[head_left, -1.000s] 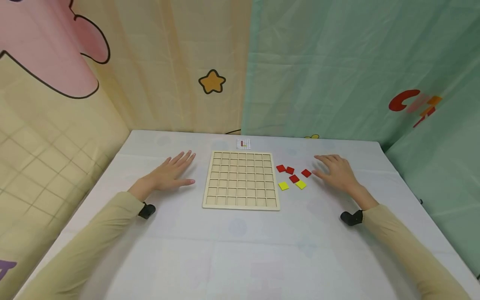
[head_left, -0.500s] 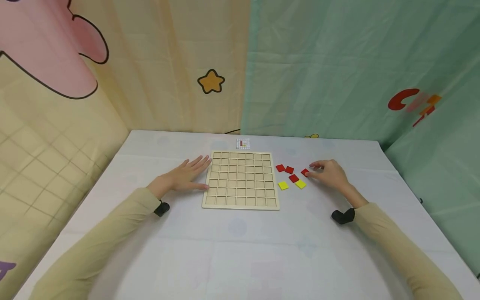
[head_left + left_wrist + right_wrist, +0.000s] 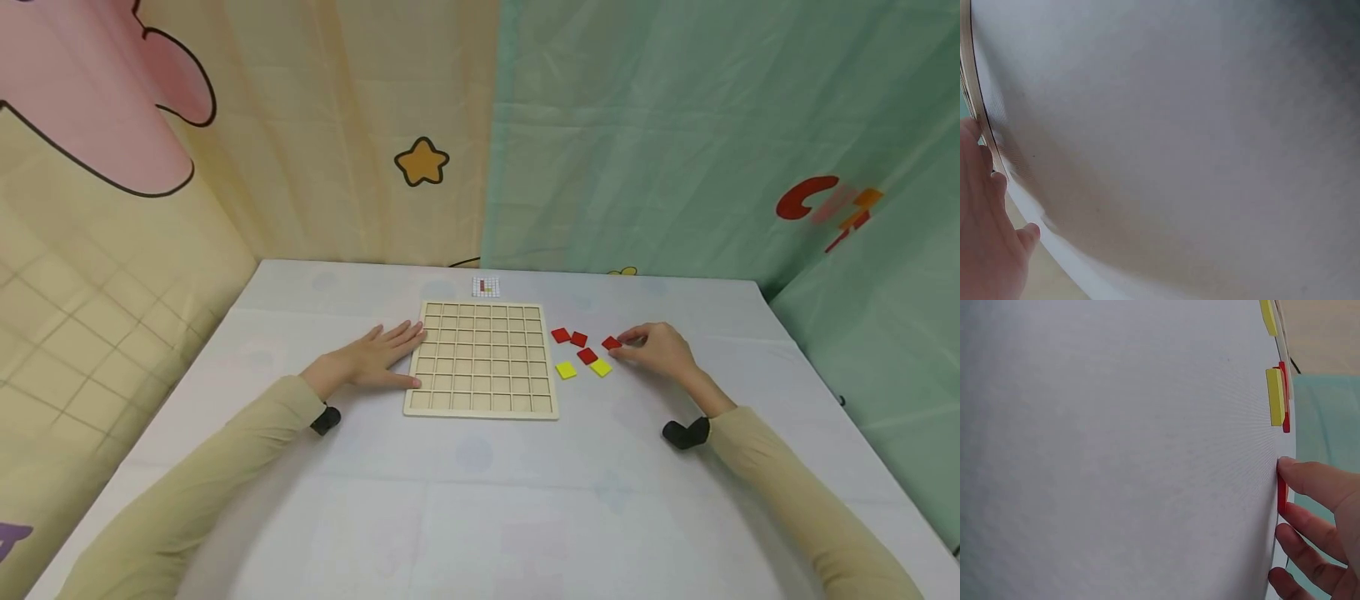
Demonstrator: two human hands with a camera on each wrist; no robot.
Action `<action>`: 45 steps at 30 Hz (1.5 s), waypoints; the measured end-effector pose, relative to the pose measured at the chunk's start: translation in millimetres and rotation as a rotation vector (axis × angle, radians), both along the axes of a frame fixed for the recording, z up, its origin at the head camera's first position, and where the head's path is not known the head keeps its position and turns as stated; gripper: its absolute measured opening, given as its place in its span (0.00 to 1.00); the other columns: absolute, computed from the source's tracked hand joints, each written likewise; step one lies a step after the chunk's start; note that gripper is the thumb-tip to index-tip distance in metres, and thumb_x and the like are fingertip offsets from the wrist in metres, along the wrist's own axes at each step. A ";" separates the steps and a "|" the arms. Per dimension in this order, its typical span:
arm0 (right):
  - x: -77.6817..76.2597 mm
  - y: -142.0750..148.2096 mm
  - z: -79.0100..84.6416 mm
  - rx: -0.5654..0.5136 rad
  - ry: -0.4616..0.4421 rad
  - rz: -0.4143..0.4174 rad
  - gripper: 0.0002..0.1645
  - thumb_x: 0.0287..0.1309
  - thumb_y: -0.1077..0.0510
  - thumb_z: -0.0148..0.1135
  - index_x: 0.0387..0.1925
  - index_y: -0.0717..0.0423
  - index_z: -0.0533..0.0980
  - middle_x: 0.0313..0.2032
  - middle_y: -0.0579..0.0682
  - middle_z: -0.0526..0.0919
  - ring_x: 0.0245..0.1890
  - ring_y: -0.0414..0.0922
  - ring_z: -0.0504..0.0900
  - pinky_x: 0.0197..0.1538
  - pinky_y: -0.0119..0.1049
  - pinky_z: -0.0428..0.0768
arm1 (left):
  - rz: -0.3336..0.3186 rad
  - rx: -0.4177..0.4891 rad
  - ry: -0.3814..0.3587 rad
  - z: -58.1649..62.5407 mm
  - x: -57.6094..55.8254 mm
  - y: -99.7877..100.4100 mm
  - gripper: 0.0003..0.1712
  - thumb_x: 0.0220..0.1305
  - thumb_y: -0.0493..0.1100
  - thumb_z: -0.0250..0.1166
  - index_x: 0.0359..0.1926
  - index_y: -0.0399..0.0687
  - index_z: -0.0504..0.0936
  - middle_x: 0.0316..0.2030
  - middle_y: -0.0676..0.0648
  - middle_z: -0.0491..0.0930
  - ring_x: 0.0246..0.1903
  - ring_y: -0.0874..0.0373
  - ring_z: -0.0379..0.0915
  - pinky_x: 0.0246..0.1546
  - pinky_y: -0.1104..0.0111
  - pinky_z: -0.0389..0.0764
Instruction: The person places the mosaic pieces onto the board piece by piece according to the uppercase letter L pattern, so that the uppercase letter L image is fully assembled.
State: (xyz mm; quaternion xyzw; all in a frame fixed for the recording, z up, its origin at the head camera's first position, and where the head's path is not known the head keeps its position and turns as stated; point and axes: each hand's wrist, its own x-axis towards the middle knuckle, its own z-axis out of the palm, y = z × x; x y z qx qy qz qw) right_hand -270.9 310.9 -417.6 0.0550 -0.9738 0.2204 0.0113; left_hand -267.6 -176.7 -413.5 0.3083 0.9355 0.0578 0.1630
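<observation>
My left hand (image 3: 369,357) lies flat with fingers spread, its fingertips and thumb on the left rim of a wooden grid board (image 3: 480,360). Over on the right, my right hand (image 3: 660,350) pinches a red square tile (image 3: 611,342) between thumb and index finger; the right wrist view shows the same red tile (image 3: 1282,490) edge-on between those two digits. Left of that hand lie more tiles: a red one (image 3: 561,335), a second red one (image 3: 578,339), a third red one (image 3: 587,356), a yellow one (image 3: 566,370) and another yellow one (image 3: 601,367).
A small card with a printed grid pattern (image 3: 486,287) lies behind the board. A white cloth covers the table (image 3: 480,500). Printed curtains (image 3: 637,150) hang behind its back edge and along both sides.
My left hand has moved right, from the bare cloth onto the board's left rim. My right hand has moved slightly left and its thumb and index finger have closed on the rightmost red tile.
</observation>
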 end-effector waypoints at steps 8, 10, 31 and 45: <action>-0.8 -0.1 2.0 -0.005 0.004 0.014 0.23 0.52 0.47 0.69 0.43 0.60 0.84 0.36 0.56 0.87 0.33 0.48 0.78 0.32 0.32 0.71 | -0.017 -0.006 0.017 0.4 -1.2 1.4 0.56 0.61 0.74 0.50 0.76 0.50 0.39 0.77 0.49 0.34 0.76 0.50 0.29 0.73 0.44 0.34; -1.0 -1.8 2.6 0.001 0.002 0.016 0.23 0.53 0.47 0.68 0.43 0.60 0.83 0.37 0.57 0.87 0.34 0.48 0.78 0.32 0.32 0.71 | -0.020 0.001 0.016 1.0 -0.5 1.9 0.56 0.61 0.74 0.51 0.76 0.48 0.40 0.77 0.48 0.35 0.76 0.49 0.30 0.73 0.44 0.35; -14.8 -61.4 20.8 -0.069 0.033 0.076 0.22 0.55 0.48 0.66 0.47 0.58 0.83 0.43 0.57 0.86 0.45 0.53 0.78 0.39 0.39 0.79 | -0.026 -0.051 0.024 1.5 2.6 6.0 0.55 0.62 0.74 0.49 0.77 0.50 0.38 0.77 0.48 0.34 0.76 0.48 0.27 0.73 0.43 0.36; -33.0 -122.9 23.7 -0.126 0.043 0.187 0.22 0.52 0.49 0.69 0.46 0.56 0.84 0.41 0.55 0.87 0.39 0.50 0.79 0.28 0.31 0.76 | -0.022 -0.069 0.044 -0.3 2.2 5.9 0.54 0.61 0.75 0.48 0.77 0.55 0.39 0.77 0.50 0.35 0.76 0.49 0.27 0.73 0.44 0.36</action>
